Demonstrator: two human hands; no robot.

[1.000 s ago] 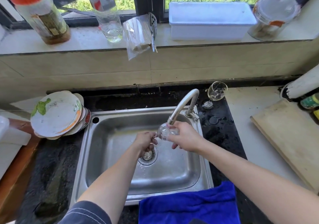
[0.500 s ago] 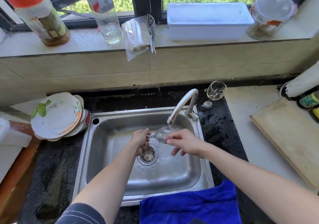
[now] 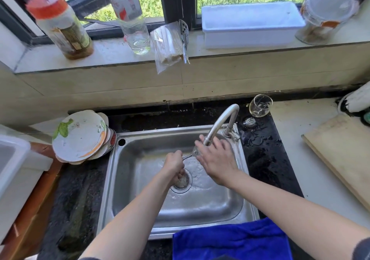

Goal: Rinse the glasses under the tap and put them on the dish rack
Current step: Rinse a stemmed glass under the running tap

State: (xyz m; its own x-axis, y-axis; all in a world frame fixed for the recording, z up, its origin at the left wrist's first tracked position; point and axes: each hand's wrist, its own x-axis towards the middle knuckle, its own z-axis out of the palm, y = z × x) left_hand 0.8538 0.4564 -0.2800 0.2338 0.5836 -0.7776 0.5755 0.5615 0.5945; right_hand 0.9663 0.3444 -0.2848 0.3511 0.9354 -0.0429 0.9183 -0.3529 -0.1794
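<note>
My left hand (image 3: 174, 164) grips the stem of a clear wine glass (image 3: 193, 153) and holds it sideways over the steel sink (image 3: 144, 215), its bowl right under the tap spout (image 3: 220, 125). My right hand (image 3: 217, 161) is spread with straight fingers over the glass bowl, hiding most of it. Water wets the sink floor around the drain (image 3: 181, 181). A second wine glass (image 3: 259, 107) stands tilted on the dark counter behind the tap, to its right.
Stacked plates (image 3: 80, 135) lean at the sink's left. A blue cloth (image 3: 230, 241) lies on the front edge. A wooden board (image 3: 340, 155) lies to the right. The windowsill holds bottles (image 3: 60, 25), a white tub (image 3: 250, 23) and a jar (image 3: 326, 15).
My right hand let go of the glass bowl and opened, fingers now spread over it by the spout. The left hand keeps hold of the stem, and the glass stays under the tap.
</note>
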